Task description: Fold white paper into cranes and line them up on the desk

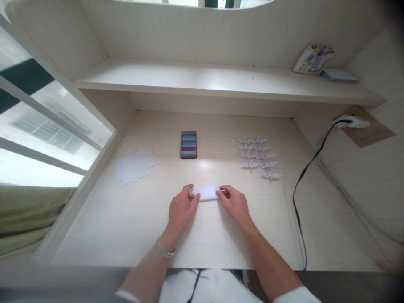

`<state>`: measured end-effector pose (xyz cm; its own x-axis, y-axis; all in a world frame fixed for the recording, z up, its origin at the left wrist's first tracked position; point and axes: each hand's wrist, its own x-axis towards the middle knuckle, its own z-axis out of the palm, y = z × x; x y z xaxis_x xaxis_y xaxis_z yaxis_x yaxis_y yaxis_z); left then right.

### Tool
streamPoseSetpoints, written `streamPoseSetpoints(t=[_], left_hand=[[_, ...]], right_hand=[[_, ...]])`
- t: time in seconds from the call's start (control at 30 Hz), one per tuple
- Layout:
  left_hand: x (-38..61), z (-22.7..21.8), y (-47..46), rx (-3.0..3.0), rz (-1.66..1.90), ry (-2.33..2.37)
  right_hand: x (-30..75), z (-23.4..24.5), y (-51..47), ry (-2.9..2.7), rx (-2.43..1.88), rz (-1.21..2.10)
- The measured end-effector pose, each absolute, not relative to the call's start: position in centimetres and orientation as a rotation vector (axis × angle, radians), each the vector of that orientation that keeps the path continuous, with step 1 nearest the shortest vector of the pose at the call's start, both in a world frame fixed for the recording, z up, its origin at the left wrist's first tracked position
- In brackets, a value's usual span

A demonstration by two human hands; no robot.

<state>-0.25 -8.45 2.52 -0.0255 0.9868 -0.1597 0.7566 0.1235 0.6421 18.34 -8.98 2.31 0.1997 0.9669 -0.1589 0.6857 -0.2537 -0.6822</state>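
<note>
A white sheet of paper (208,193), folded into a rectangle, is between my hands near the middle of the desk. My left hand (184,207) pinches its left end with thumb and fingers, a chain bracelet on that wrist. At the right end, my right hand (234,203) grips the paper between thumb and fingers. To the right stand several folded paper cranes (259,156) in two columns. A loose pile of white paper sheets (135,165) lies to the left.
A dark phone-like rectangle (189,145), its face pixelated, lies beyond my hands. A black cable (299,185) runs from a wall socket (362,126) down the desk's right side. The shelf (195,75) overhead bears a colourful box (313,59) and a flat bluish item (339,75).
</note>
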Motion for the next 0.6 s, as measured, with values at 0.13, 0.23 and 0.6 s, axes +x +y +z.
streamPoseSetpoints(t=[0.13, 0.23, 0.6], left_hand=[[-0.15, 2.8, -8.12, 1.675, 0.465, 1.875], [-0.11, 2.91, -7.9, 1.676, 0.437, 1.89], [-0.04, 2.72, -7.69, 1.663, 0.344, 1.935]], right_hand=[[18.17, 2.35, -8.97, -1.514, -2.038, 0.791], [18.12, 2.25, -8.9, -1.497, -2.049, 0.783], [17.69, 2.59, -8.39, -1.539, -2.107, 0.771]])
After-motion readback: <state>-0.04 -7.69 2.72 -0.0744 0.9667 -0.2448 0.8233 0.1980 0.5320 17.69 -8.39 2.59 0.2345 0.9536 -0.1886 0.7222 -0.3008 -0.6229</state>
